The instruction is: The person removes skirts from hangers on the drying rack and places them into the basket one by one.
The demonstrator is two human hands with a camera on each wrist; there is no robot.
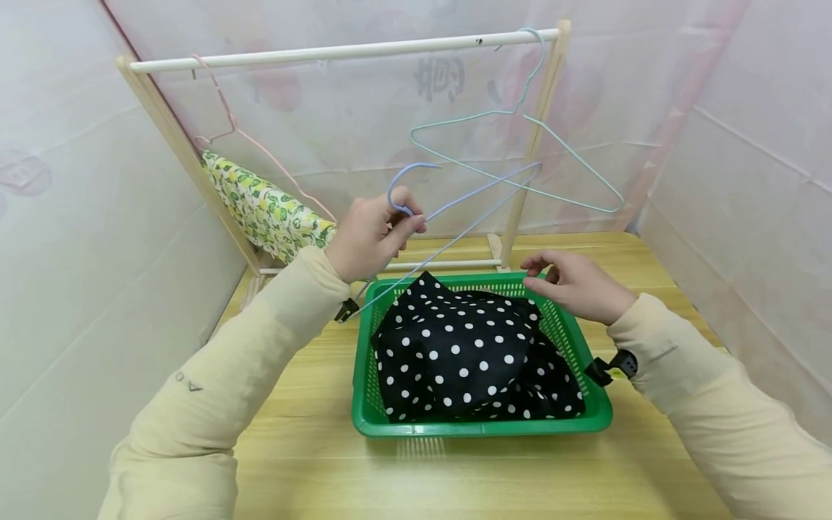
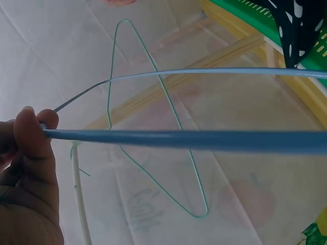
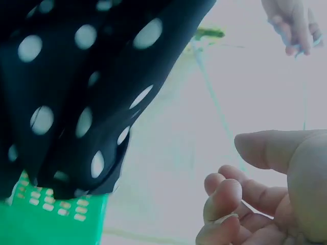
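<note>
My left hand [image 1: 373, 235] pinches a light blue wire clothes hanger [image 2: 204, 139] at the neck, thumb against fingers, with its hook curving up above the hand. The hanger is held in the air, tilted, one end pointing up to the right. Below it, a black cloth with white polka dots [image 1: 455, 354] lies bunched in a green plastic basket [image 1: 481, 429]. My right hand [image 1: 578, 285] hovers by the basket's far right corner, fingers loosely bent and holding nothing. In the right wrist view, a gap shows between thumb and fingers.
Behind the basket stands a wooden rack with a white rod [image 1: 344, 52]. From its left end hangs a pink hanger [image 1: 224, 108] bearing a lemon-print cloth [image 1: 266, 206]; a mint hanger [image 1: 533, 76] hangs bare at the right. Pale sheeting encloses the wooden table [image 1: 312, 448].
</note>
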